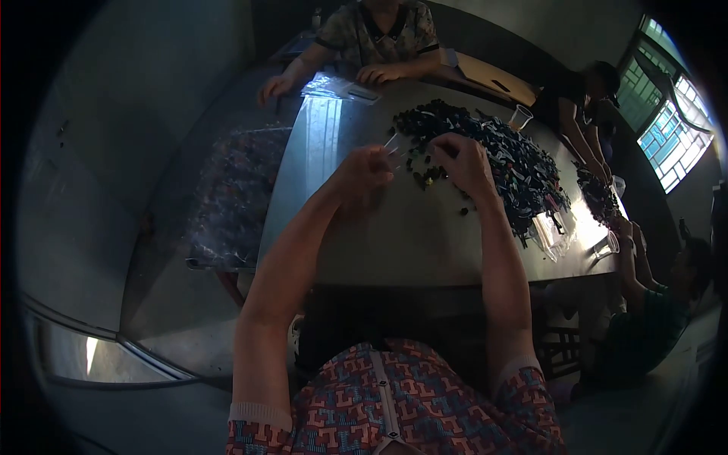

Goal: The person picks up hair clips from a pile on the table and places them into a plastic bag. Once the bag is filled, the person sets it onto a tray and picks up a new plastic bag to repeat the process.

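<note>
My left hand (pixel 366 168) is closed over the metal table, its fingertips pinching a small clear plastic piece (pixel 393 145) that looks like a little bag and catches the light. To its right, my right hand (pixel 464 161) hovers at the near left edge of a big pile of small dark parts (pixel 523 163). Thumb and fingers are drawn together there, and whatever they hold is too small to make out. A few loose dark and yellowish pieces (pixel 428 178) lie on the table between the hands.
Across the metal table (pixel 379 250) a person (pixel 379 38) sits by clear plastic bags (pixel 337 87). Two more people work at the right, beside a smaller dark heap (pixel 597 197). Clear cups (pixel 520 117) and a plastic bag (pixel 550 235) border the pile. A large filled clear bag (pixel 235 189) stands left.
</note>
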Action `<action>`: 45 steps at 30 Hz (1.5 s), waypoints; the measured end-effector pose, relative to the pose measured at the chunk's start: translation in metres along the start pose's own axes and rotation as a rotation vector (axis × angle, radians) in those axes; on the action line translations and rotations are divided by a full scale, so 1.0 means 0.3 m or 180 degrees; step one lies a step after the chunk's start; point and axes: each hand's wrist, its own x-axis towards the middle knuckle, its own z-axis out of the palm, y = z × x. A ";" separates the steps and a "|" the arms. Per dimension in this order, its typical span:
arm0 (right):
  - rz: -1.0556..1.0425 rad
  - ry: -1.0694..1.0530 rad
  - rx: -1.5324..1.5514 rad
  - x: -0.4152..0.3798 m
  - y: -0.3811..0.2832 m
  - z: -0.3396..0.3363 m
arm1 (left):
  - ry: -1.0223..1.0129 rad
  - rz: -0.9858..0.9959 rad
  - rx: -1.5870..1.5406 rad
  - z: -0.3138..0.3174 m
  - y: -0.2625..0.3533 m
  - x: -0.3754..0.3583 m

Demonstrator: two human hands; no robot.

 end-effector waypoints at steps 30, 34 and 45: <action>-0.0651 -0.0227 -0.1232 -0.078 0.200 0.089 | 0.0120 -0.0182 0.0556 0.010 0.051 -0.008; -0.0465 -0.0211 -0.1468 -0.085 0.222 0.087 | 0.0052 -0.0215 0.0526 0.009 0.039 0.000; -0.0381 -0.0305 -0.1262 -0.098 0.171 0.105 | 0.0183 -0.0140 0.0689 0.008 0.026 0.000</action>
